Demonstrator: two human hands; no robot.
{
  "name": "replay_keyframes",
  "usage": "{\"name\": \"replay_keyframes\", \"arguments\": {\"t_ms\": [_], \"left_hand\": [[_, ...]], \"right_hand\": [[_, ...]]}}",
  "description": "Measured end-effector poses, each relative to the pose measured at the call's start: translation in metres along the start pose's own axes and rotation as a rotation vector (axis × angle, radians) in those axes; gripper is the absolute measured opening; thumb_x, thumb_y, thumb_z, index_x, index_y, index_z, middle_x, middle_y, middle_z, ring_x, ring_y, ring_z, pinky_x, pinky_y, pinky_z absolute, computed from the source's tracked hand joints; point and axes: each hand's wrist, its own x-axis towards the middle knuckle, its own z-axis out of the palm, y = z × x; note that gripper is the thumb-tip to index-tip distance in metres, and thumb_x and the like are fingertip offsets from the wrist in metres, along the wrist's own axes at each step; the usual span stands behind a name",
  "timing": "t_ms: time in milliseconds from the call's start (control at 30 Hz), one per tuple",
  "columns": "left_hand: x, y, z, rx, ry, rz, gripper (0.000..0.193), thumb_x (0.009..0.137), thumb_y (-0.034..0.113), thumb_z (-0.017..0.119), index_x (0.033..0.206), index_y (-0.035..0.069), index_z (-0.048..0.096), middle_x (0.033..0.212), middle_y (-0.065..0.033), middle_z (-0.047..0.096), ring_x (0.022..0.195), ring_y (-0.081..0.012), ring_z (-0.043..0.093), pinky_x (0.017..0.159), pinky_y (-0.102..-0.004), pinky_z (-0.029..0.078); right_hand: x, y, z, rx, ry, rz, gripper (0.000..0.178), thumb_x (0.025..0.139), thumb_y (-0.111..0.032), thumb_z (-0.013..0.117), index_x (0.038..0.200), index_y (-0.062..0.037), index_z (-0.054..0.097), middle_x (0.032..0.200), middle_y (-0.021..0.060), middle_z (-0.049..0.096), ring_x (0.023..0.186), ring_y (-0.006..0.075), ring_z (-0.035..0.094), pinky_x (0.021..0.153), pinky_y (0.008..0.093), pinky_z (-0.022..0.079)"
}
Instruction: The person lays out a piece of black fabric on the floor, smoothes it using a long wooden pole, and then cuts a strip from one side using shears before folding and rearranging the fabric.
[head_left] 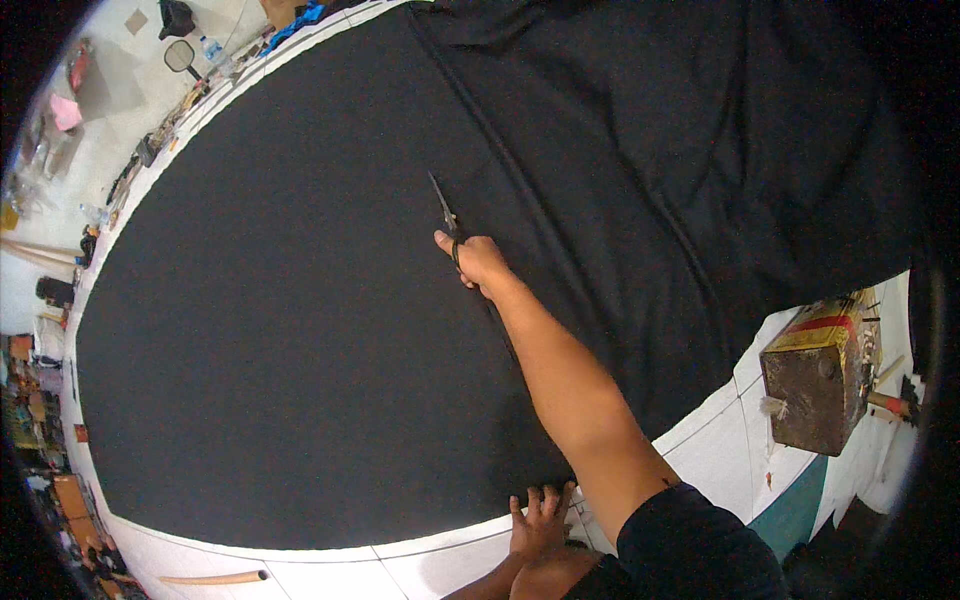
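the left hand spreads its fingers at the near edge of the black cloth, by the white tiled surface where a tube lies. off the cloth's right edge sits a box; its contents can't be told. mid-cloth, the right hand grips scissors, flat cloth stretching wide leftward, folds rightward. beyond the far left edge is a clear bottle.

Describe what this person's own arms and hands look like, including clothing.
Neither the right hand nor the left hand wears a glove. A dark short sleeve leaves the right forearm bare; dark cloth shows by the left arm.
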Motion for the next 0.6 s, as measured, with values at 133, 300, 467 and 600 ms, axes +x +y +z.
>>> {"name": "replay_keyframes", "arguments": {"t_ms": [133, 300, 467, 600], "left_hand": [[-0.003, -0.006, 0.008, -0.005, 0.001, 0.004, 0.087, 0.08, 0.054, 0.065, 0.153, 0.022, 0.03, 0.142, -0.0138, 0.036, 0.132, -0.0376, 0.035, 0.101, -0.0686, 0.03], [-0.006, -0.004, 0.014, 0.023, 0.073, 0.015, 0.092, 0.078, 0.052, 0.069, 0.154, 0.025, 0.026, 0.139, -0.0113, 0.04, 0.129, -0.0349, 0.04, 0.1, -0.0688, 0.032], [0.0, -0.002, 0.02, 0.075, 0.061, 0.0, 0.096, 0.073, 0.057, 0.071, 0.153, 0.025, 0.03, 0.135, -0.0098, 0.042, 0.127, -0.033, 0.042, 0.1, -0.0687, 0.032], [-0.001, -0.001, 0.014, 0.064, 0.038, -0.016, 0.09, 0.076, 0.06, 0.067, 0.148, 0.016, 0.036, 0.141, -0.0146, 0.035, 0.133, -0.0356, 0.033, 0.105, -0.068, 0.026]], "right_hand": [[-0.001, 0.006, 0.005, -0.026, -0.002, -0.072, 0.058, 0.085, -0.055, 0.069, 0.062, -0.0058, 0.051, 0.054, 0.0059, 0.05, 0.042, 0.0163, 0.047, 0.042, 0.0335, 0.038], [0.006, -0.015, -0.001, 0.101, -0.099, -0.035, 0.054, 0.085, -0.055, 0.07, 0.064, -0.0093, 0.049, 0.055, 0.0027, 0.047, 0.045, 0.0131, 0.043, 0.044, 0.0305, 0.036], [0.046, -0.043, 0.001, 0.019, -0.056, 0.034, 0.066, 0.082, -0.065, 0.065, 0.068, -0.0012, 0.056, 0.058, 0.0085, 0.054, 0.046, 0.0204, 0.051, 0.046, 0.039, 0.042], [0.05, -0.035, 0.001, 0.05, -0.081, -0.017, 0.065, 0.08, -0.064, 0.069, 0.069, -0.0016, 0.057, 0.061, 0.0077, 0.054, 0.05, 0.0194, 0.052, 0.047, 0.0363, 0.042]]}}
